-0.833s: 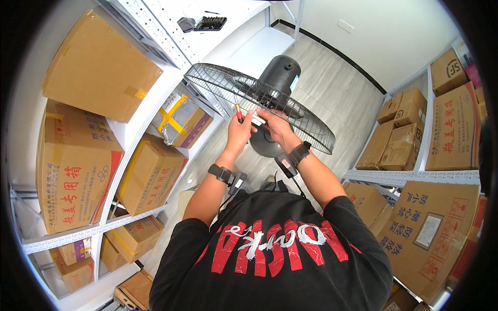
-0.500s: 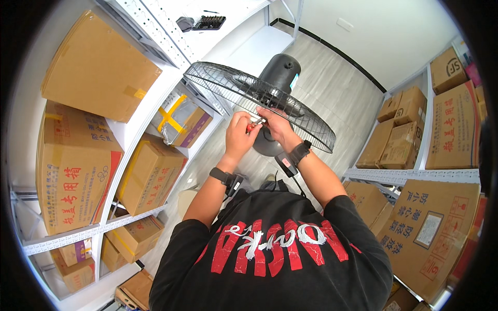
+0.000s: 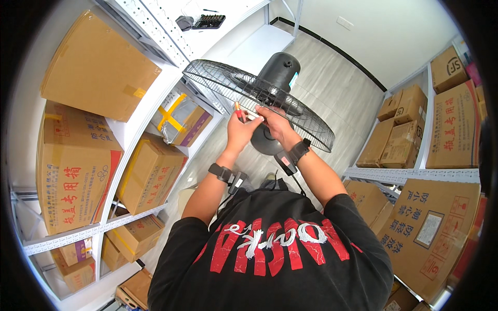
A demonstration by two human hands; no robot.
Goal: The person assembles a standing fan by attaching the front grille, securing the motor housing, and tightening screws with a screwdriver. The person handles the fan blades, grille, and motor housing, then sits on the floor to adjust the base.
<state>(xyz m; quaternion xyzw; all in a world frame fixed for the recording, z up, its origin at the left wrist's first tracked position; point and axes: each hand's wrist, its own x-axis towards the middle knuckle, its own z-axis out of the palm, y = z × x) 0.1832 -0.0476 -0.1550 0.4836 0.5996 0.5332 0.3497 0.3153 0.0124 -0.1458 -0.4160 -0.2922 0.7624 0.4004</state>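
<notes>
A black fan [image 3: 282, 70] stands in front of me, its round wire grille [image 3: 316, 129] tilted and seen nearly edge-on. My left hand [image 3: 241, 133] is closed around a small tool with a red handle [image 3: 239, 112], which sticks up past the fingers beside the grille's near side; its exact kind is unclear. Close by, my right hand [image 3: 278, 124] has its fingers closed at the front of the grille, at the middle. Both hands' fingertips almost meet there. Whatever small part lies between them is hidden. Below, the dark round fan base [image 3: 266, 142] shows partly behind my right wrist.
White shelving with cardboard boxes [image 3: 83, 171] lines my left side, and more boxes [image 3: 433, 223] fill the right racks. On the white shelf ahead sits a black bit case [image 3: 209, 22] beside a dark grey object [image 3: 184, 23]. Grey floor [image 3: 332, 78] reaches to the back wall.
My left hand has turned, so the red-handled tool now points up and away rather than toward the right hand. The right hand stays at the grille. The fan has barely shifted.
</notes>
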